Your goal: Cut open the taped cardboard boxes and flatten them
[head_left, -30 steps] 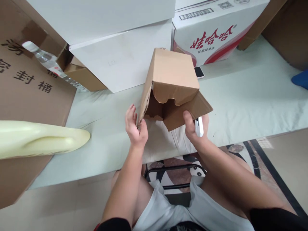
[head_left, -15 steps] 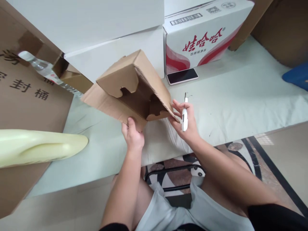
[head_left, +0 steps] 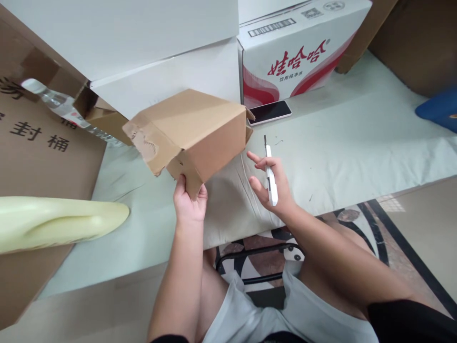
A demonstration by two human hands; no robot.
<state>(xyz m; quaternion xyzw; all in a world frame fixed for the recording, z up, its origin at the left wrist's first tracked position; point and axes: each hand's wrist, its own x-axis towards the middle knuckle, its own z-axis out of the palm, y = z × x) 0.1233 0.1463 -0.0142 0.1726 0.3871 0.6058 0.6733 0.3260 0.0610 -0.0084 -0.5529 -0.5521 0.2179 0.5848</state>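
A small brown cardboard box [head_left: 221, 140] is held up over the cloth-covered surface, its closed sides toward me and a torn flap at its left. My left hand [head_left: 191, 200] pinches a flap at the box's lower edge, thumb in front. Just right of the box, apart from it, is my right hand [head_left: 269, 183]. It holds a white utility knife [head_left: 271, 178] between its fingers, with the short blade pointing away from me. The thumb and index finger of that hand are spread.
Behind the box stand white cartons [head_left: 171, 78] and a red-and-white water carton [head_left: 285, 62]. A phone [head_left: 273, 112] lies before that carton. At the left are a plastic bottle [head_left: 60, 105], a pale yellow object [head_left: 71, 221] and a large brown carton [head_left: 39, 162]. Something blue [head_left: 437, 109] sits far right.
The box has turned over, so its open inside no longer faces me. My right hand has let go of its edge, still holding the knife. My left hand keeps its grip.
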